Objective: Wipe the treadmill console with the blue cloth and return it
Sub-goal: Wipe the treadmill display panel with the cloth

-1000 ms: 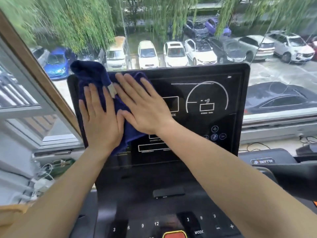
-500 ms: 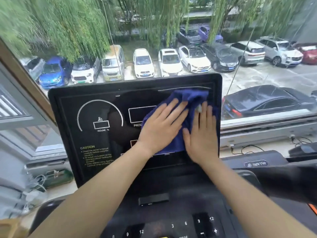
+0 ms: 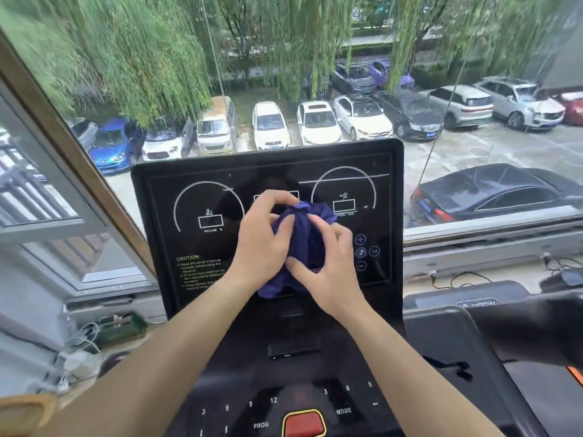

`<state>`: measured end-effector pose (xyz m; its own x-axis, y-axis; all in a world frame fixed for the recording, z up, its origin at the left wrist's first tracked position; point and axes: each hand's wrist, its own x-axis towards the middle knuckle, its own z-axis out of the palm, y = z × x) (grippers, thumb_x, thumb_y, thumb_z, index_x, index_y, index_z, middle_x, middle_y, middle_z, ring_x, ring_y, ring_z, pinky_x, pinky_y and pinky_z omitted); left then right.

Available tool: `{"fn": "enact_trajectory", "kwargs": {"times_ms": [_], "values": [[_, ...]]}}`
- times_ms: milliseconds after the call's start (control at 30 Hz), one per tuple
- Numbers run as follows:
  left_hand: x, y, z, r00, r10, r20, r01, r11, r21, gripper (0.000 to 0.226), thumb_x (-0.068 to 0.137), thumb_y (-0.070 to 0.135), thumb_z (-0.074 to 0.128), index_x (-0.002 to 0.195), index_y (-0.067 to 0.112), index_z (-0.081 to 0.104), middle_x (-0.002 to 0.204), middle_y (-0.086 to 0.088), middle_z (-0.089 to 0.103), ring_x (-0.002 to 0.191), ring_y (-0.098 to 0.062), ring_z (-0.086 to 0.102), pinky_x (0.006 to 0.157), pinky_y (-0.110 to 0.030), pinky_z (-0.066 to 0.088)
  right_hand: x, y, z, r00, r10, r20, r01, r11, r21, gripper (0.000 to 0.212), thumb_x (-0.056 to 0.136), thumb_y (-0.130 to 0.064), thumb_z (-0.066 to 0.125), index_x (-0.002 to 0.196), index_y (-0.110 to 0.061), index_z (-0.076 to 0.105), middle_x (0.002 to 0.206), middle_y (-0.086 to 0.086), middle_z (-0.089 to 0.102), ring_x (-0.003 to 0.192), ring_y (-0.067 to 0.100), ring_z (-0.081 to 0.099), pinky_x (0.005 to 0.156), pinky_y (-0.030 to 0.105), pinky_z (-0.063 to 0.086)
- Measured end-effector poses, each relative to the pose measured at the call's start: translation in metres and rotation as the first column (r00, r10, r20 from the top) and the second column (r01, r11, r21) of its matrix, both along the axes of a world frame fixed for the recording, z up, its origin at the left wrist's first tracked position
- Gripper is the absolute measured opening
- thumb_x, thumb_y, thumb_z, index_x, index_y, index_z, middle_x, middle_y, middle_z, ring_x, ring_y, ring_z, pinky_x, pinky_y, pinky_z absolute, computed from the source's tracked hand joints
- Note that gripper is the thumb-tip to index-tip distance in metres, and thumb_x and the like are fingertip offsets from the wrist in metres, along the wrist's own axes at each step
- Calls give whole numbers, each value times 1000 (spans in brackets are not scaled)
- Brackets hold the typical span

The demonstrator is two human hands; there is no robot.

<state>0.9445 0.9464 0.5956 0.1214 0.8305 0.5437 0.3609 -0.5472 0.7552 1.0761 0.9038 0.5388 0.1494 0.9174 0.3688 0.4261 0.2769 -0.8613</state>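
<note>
both hands, left hand (image 3: 258, 247) and right hand (image 3: 328, 266), clenched round bunched blue cloth (image 3: 304, 244) before treadmill console (image 3: 202, 266)

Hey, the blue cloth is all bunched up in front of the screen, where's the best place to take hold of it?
Probably the thick gathered middle of the blue cloth, closing from both sides as the left hand and right hand do now. The folds pile up there; the lower edge hangs loose over the treadmill console.
</note>
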Motion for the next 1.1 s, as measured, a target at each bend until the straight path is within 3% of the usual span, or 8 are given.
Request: {"fn": "enact_trajectory", "kwargs": {"times_ms": [200, 400, 533, 633, 700, 800, 867, 1100], "values": [[-7, 6, 19, 985, -39, 167, 63, 988, -141, 16, 85, 2, 72, 91, 16, 67, 92, 6, 71, 91, -5, 66, 80, -18, 50, 22, -8, 31, 942, 241, -234, -286, 941, -182, 21, 87, -22, 74, 105, -15, 65, 103, 2, 75, 97, 14, 71, 85, 33, 56], [-18, 9, 8, 974, -44, -221, 37, 999, -34, 25, 78, 40, 78, 96, 32, 63, 94, 13, 65, 71, 3, 55, 69, -24, 48, 30, 6, 43, 899, 86, -430, -156, 979, -130, 8, 98, -9, 59, 98, -15, 65, 82, -4, 69, 78, 8, 65, 72, 27, 50], [0, 26, 8, 887, 178, -427, -103, 976, 193, 8, 86, 24, 68, 90, 26, 61, 86, 8, 60, 64, -6, 53, 67, -39, 52, 43, 23, 52, 958, -107, -268, 104, 994, -24, 16, 97, -16, 59, 111, -26, 59, 97, -9, 67, 88, 5, 65, 80, 23, 51], [35, 45, 23, 856, 345, -385, -211, 913, 350, 8, 89, 20, 60, 96, 21, 64, 92, 2, 60, 68, -26, 62, 59, -42, 52, 64, 49, 57, 943, -330, -43, 332, 929, 163, 19, 98, -17, 54, 115, -26, 56, 106, -4, 62, 91, 6, 55, 82, 18, 42], [65, 53, 23, 838, 335, -430, -152, 901, 406, 20, 88, 31, 62, 105, 21, 64, 98, 0, 61, 71, -25, 64, 57, -39, 53, 84, 72, 58, 877, -476, 71, 431, 842, 323, 20, 98, -15, 52, 117, -16, 59, 112, 7, 57, 95, 8, 48, 83, 14, 36], [100, 65, 3, 703, 400, -588, -19, 837, 547, 34, 79, 37, 70, 109, 21, 65, 96, -1, 63, 79, -25, 62, 64, -38, 45, 110, 108, 51, 690, -700, 182, 563, 678, 473, 20, 98, -21, 55, 113, -13, 66, 113, 18, 53, 100, 29, 49, 87, 32, 38], [106, 71, -9, 663, 456, -594, 3, 791, 612, 27, 78, 27, 70, 103, 20, 67, 94, -2, 64, 81, -27, 57, 68, -38, 37, 115, 127, 43, 604, -756, 250, 558, 626, 544, 19, 97, -22, 56, 111, -12, 65, 108, 20, 57, 95, 31, 48, 83, 42, 39], [37, 64, -8, 728, 503, -465, -74, 732, 677, 17, 89, 27, 65, 103, 19, 71, 98, 2, 69, 80, -25, 57, 67, -39, 42, 56, 145, 39, 762, -599, 248, 296, 661, 689, 16, 97, -15, 56, 107, -3, 57, 110, 15, 52, 99, 28, 46, 83, 44, 45]]}}
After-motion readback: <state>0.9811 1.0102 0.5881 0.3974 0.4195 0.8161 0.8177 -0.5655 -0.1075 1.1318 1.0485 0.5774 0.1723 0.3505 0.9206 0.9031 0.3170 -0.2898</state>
